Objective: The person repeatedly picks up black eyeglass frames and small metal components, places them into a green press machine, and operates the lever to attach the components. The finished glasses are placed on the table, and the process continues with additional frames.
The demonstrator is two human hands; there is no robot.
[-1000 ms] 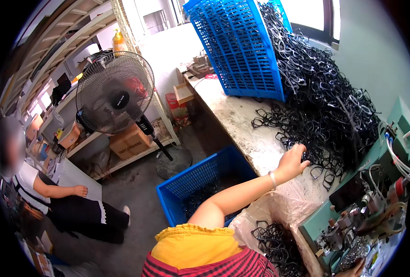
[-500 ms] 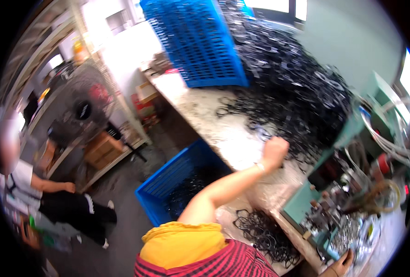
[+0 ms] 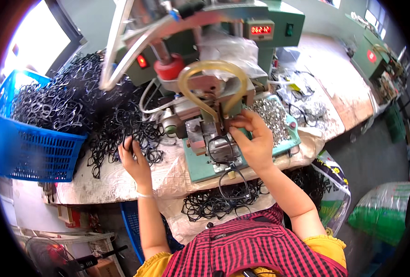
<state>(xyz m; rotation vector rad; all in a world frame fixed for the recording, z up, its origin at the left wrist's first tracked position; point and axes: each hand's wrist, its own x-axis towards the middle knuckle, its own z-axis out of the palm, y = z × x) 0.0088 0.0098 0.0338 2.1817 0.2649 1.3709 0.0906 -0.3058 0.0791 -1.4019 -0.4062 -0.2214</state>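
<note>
My left hand point(image 3: 136, 167) is at the near edge of a heap of black eyeglass frames point(image 3: 108, 134), its fingers closed on a dark loop of one. My right hand point(image 3: 256, 144) is at the green bench machine point(image 3: 196, 168), thumb and fingers pinched together beside its metal fixture point(image 3: 221, 150). What they hold is hidden. A black eyeglass frame point(image 3: 235, 198) hangs at the front of the fixture, one rim against the metal and the other toward me. Right of the fixture, a green tray point(image 3: 293, 134) holds small silver parts point(image 3: 269, 120).
A blue crate point(image 3: 43, 154) of frames stands at the left. More frames point(image 3: 214, 203) lie below the machine, near my lap. A yellowish tube point(image 3: 212, 64) loops above the fixture. At right are a filled green-and-clear bag point(image 3: 382, 210) and another green machine point(image 3: 371, 55).
The view has swung right to face the machine. My left hand has stayed by the heap, and my right hand has gone from near the silver parts to the fixture.
</note>
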